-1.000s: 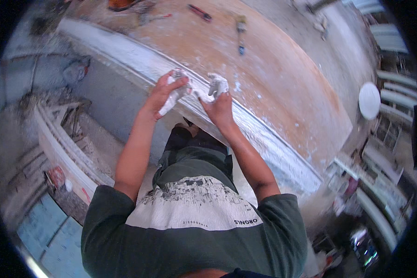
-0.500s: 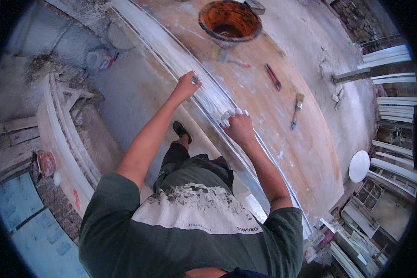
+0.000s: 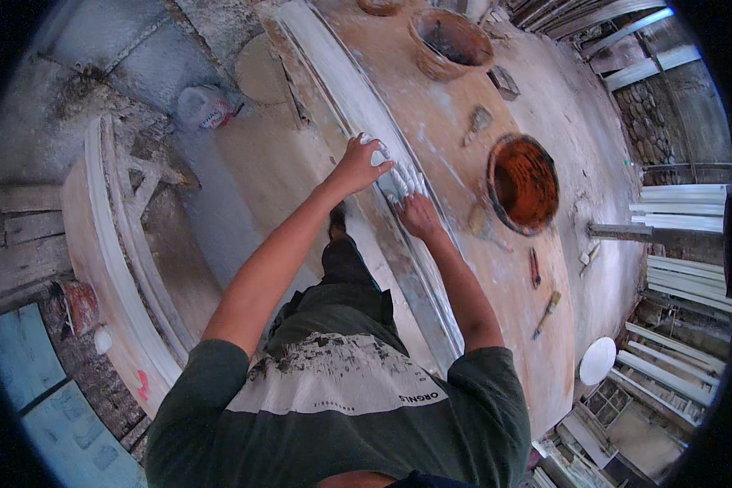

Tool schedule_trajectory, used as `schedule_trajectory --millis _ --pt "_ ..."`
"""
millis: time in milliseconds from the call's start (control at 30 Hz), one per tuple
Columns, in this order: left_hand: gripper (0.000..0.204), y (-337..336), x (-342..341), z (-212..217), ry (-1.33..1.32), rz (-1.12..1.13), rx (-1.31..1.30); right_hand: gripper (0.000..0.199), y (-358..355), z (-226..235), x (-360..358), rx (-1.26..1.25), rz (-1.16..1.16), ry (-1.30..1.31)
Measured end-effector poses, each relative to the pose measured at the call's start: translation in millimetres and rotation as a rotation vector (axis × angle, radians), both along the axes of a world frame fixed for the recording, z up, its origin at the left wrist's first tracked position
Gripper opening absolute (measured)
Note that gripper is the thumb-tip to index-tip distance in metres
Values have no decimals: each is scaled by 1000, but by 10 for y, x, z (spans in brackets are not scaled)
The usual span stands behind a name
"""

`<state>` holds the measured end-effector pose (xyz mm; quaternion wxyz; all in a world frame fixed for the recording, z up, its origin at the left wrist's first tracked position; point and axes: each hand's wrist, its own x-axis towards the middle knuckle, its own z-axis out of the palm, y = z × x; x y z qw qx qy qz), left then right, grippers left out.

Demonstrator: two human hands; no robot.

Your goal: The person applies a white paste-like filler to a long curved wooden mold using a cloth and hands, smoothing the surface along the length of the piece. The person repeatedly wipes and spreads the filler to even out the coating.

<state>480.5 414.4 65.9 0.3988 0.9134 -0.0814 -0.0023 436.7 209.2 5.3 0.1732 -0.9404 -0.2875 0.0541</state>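
White plaster moulding, long and ridged, lying along near edge of dusty wooden table. Left hand spread flat on moulding, fingers whitened and pressed to wet surface. Right hand just beside it, palm down on same strip, fingers extended and touching plaster. Rust-coloured bowl well apart on table top beyond right hand; second bowl farther up. Small hand tools scattered lower right.

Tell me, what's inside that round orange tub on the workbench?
The orange tub shows only rust-orange inner walls and a dark, shadowed bottom. Nothing distinct lies in it; whether a thin layer of material coats the bottom cannot be told.
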Motion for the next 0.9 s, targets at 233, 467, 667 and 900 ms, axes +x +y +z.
schedule_trajectory --millis 233,467,667,900 --pt "35 1403 1111 -206 -3 114 -96 32 1332 -152 1775 39 40 7" --pt "44 2759 1919 -215 227 281 -271 34 2690 -648 3439 136 107 -178" --pt "49 3395 2494 -240 264 528 -160 36 3719 -478 4607 46 134 -21" --pt "47 3870 3299 -153 433 455 -288 43 3690 -65 4422 -249 186 131"
